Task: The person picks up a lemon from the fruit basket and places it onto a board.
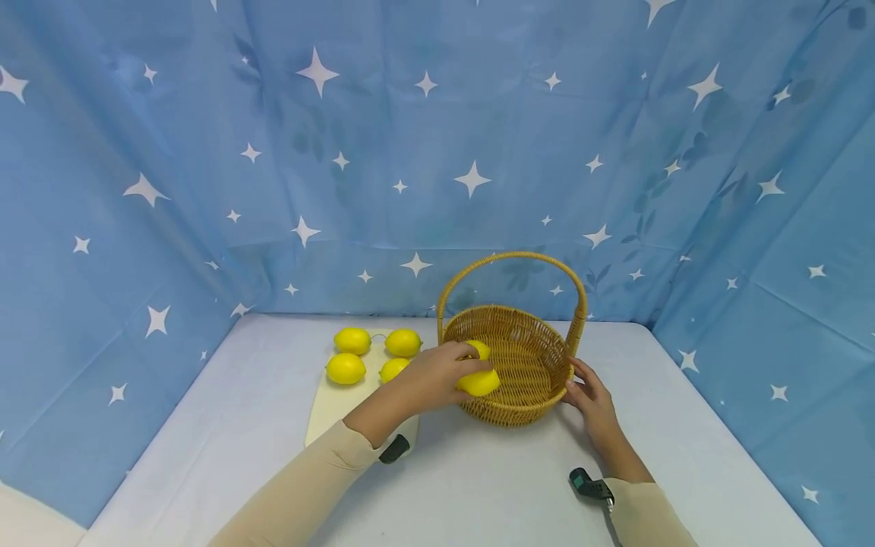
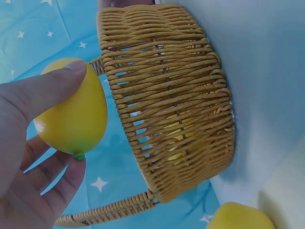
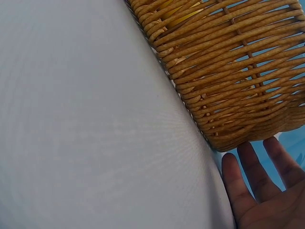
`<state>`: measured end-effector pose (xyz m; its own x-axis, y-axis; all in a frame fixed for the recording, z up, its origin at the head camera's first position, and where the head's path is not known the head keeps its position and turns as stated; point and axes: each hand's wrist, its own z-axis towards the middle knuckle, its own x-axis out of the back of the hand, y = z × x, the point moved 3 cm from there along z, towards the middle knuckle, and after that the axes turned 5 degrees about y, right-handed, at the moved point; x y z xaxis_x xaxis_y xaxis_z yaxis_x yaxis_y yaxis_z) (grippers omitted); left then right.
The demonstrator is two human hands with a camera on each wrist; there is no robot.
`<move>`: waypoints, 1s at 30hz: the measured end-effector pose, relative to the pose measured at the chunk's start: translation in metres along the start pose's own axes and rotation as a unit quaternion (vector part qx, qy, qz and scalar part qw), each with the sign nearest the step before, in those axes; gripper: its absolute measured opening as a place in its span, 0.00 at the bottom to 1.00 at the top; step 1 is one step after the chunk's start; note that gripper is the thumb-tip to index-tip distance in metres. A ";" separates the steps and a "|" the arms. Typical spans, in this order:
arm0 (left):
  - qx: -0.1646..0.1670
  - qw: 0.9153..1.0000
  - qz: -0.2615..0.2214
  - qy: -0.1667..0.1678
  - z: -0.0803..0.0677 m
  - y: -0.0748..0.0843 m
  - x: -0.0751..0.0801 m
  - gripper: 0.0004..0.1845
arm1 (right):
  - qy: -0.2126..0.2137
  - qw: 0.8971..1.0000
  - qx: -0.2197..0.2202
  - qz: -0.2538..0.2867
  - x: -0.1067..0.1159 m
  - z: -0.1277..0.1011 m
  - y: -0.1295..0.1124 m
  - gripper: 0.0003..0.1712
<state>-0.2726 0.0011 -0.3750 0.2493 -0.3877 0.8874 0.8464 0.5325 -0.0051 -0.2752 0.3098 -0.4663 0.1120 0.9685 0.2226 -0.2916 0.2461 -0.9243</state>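
My left hand (image 1: 444, 372) grips a yellow lemon (image 1: 481, 383) over the left rim of a woven basket (image 1: 522, 414). In the left wrist view, the thumb lies across the side of this lemon (image 2: 81, 114) and fingertips meet it near its green tip. A second lemon (image 1: 480, 349) shows at the basket's left inside, partly behind the hand; its yellow comes through the weave. My right hand (image 1: 593, 406) is at the basket's right side. In the right wrist view, its fairly straight fingers (image 3: 257, 174) touch the wicker wall (image 3: 238, 81).
Left of the basket, several lemons (image 1: 345, 368) lie on a cream board (image 1: 324, 414), partly hidden by the left forearm. The basket's tall handle (image 1: 513, 255) arches above it. A white-covered table (image 1: 478, 486) carries everything, with a blue starry curtain (image 1: 383, 129) behind.
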 end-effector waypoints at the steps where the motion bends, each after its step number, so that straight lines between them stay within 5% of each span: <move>1: -0.003 1.000 0.001 0.004 -0.003 0.000 0.001 0.31 | -0.001 1.000 0.000 -0.004 -0.001 -0.001 -0.002 0.31; 14: -0.029 0.999 0.000 0.041 -0.039 -0.002 0.009 0.27 | 0.000 1.000 0.016 -0.003 -0.002 -0.001 -0.006 0.31; 30: 0.001 0.999 0.008 0.034 -0.080 -0.006 0.006 0.27 | 0.011 1.000 0.004 0.007 0.003 0.008 0.025 0.32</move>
<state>-0.2388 -0.0647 -0.4069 0.2936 -0.4289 0.8543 0.8411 0.5406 -0.0177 -0.2899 0.3189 -0.4868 0.1296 0.9707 0.2026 -0.3003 0.2331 -0.9249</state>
